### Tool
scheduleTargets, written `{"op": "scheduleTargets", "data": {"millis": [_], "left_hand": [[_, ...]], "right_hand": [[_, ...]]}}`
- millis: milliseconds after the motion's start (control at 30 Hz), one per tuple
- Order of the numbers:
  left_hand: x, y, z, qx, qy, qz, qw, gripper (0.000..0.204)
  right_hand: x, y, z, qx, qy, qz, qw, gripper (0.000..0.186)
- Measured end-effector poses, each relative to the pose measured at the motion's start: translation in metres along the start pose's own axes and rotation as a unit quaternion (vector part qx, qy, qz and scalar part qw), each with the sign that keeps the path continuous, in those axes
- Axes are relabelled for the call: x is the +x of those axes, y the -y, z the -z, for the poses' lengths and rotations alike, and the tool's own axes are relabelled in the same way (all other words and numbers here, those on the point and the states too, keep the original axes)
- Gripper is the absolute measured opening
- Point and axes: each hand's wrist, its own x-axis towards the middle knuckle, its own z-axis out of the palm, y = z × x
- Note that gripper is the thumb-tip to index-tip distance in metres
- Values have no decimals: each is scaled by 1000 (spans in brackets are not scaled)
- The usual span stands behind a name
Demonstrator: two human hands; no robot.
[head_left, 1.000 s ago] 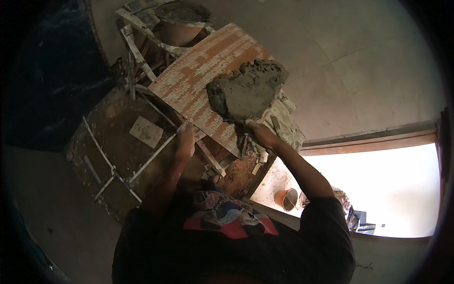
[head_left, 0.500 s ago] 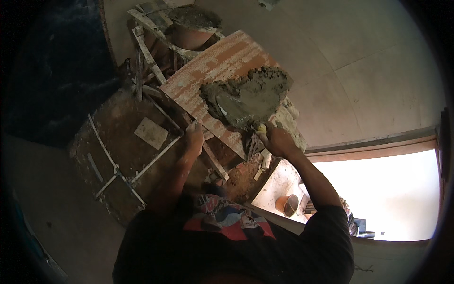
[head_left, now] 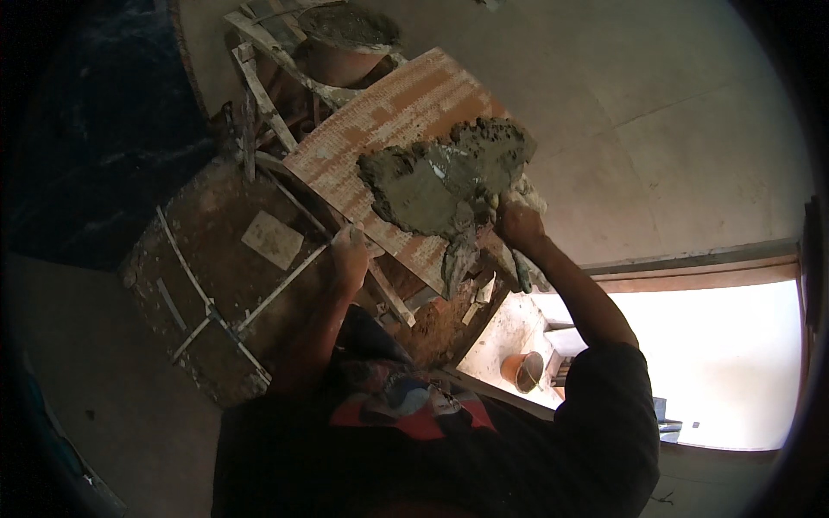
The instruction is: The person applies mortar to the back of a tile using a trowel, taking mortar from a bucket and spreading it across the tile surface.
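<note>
A large tile [head_left: 380,121], its orange-brown back streaked with white, lies tilted in front of me. Thick grey mortar [head_left: 423,186] covers its right part, with a smoothed patch inside a rough rim. My left hand [head_left: 350,256] is closed on the tile's near-left edge. At the mortar's near-right edge my right hand [head_left: 522,226] is closed round the handle of a trowel [head_left: 465,226]. The trowel's blade is smeared with mortar and hard to tell from it.
Behind the tile stands a bucket [head_left: 341,62] of mortar beside wooden boards [head_left: 263,99]. A pale flat piece [head_left: 273,240] and thin white strips [head_left: 281,289] lie at left. An orange bucket [head_left: 522,371] stands in the bright opening at lower right.
My right hand has moved slightly right and toward the far side, and the trowel has drawn back to the mortar's near edge. My left hand stays on the tile's edge.
</note>
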Motion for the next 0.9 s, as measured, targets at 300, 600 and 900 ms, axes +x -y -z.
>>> {"op": "scheduleTargets", "data": {"millis": [300, 600, 900], "left_hand": [[36, 60, 4, 181, -74, -99, 976, 34], [15, 36, -3, -55, -49, 13, 997, 34], [30, 51, 4, -82, -56, 34, 994, 35]], "right_hand": [[42, -51, 35, 344, 332, -192, 857, 40], [-22, 1, 67, 337, 439, -121, 824, 51], [-74, 23, 73, 297, 347, -45, 888, 49]]}}
